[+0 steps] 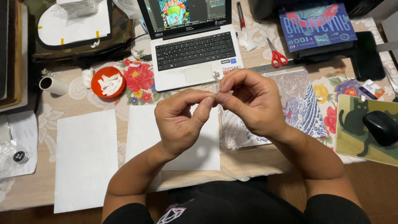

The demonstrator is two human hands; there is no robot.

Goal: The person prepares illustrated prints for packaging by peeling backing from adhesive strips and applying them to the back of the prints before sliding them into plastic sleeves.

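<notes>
Small pale scrap (215,96) pinched between both hands, left hand (182,120) and right hand (248,99) fingertip to fingertip, above the desk (248,166), near the laptop (195,49); scrap's axis unclear.

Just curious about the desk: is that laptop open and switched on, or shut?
Open and on. The laptop has its lid raised, keyboard exposed, and the screen glows with a colourful cartoon picture.

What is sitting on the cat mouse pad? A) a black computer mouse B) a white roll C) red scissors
A: a black computer mouse rests on the cat mouse pad at the right, while the red scissors lie up near the laptop.
</notes>
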